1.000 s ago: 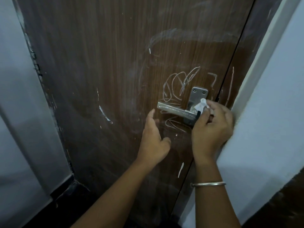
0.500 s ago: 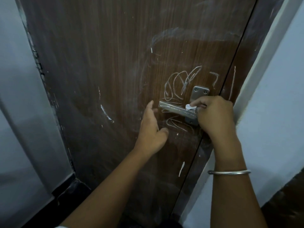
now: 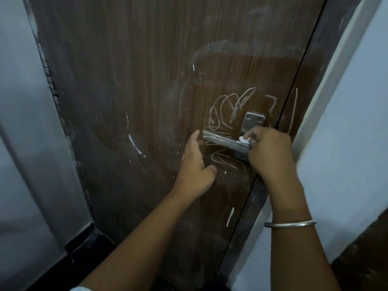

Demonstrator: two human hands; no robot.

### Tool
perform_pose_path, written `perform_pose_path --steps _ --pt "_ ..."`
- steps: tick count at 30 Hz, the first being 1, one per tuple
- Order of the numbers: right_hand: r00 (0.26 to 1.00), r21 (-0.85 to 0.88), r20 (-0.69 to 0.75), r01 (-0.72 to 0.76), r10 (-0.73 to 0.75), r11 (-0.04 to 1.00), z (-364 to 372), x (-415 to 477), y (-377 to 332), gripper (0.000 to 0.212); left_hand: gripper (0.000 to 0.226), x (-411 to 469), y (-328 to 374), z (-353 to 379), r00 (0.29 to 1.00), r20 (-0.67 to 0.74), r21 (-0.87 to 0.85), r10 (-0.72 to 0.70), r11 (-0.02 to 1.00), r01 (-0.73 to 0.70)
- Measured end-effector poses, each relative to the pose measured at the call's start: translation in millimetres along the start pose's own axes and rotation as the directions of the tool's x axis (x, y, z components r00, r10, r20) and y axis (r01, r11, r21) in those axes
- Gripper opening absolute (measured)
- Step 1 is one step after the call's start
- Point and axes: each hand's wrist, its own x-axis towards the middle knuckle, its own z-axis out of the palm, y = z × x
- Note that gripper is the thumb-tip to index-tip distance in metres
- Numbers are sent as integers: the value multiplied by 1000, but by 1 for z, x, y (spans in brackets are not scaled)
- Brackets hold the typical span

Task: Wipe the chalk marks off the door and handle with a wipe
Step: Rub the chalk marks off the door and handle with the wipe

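Dim grey walls flank a dark brown wood-grain door [image 3: 147,80], which fills most of the head view, with a pale wall [image 3: 346,122] close on the right and the door frame [image 3: 310,70] running down beside it.

The metal handle [image 3: 222,140] sits near the door's right edge. The right hand [image 3: 270,156] is bunched over its pivot end, fingers [image 3: 255,133] curled and pinching a small white wipe [image 3: 244,140] against the top of the lever. Holding the wipe wadded this tightly probably lets the fingertips press hard on the narrow bar. The left hand [image 3: 195,166] is loose and holds nothing. Its fingertips reach the lever's free end, apparently to steady it, though I cannot tell whether they touch it.

Looping chalk marks [image 3: 226,110] lie above the handle, beside the screwed backplate [image 3: 255,119], and more squiggles run below the lever. A long chalk stroke [image 3: 294,108] stands on the frame, a curved streak [image 3: 135,145] lies well to the left, and a short dash [image 3: 230,216] sits lower down. Hazy smears higher up suggest some wiping is done, but most of the job is left.

The near wall crowds the right wrist and its bangle [image 3: 290,224], leaving little room to swing. The lever also covers some of the scribble behind it.
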Motion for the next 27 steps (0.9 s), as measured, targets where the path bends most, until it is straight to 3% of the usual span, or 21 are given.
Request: perform_pose_path --steps 6,13,15,20,23,25,27 --pt "999 89 -10 33 -32 996 -4 -9 5 20 94 3 1 2 1000 -6 18 -4 1000 4" --pt "996 0 -15 85 -85 996 3 -4 2 25 94 2 -2 3 1000 -13 20 -15 1000 15" --pt "993 55 -67 100 -97 993 4 -7 6 24 94 2 -3 3 1000 -9 15 -15 1000 15" --pt "948 388 -232 -113 216 915 26 -22 10 21 94 4 -2 2 1000 -12 10 -11 1000 11" --pt "874 666 -202 -208 441 717 43 -23 8 17 97 5 -1 4 1000 -4 6 -15 1000 15" --pt "850 764 -186 -190 493 616 49 -22 8 16 98 6 -1 4 1000 -3 5 -22 1000 22" --pt "843 763 -213 -172 494 623 53 -23 8 15 98 7 -3 4 1000 -5 6 -25 1000 25"
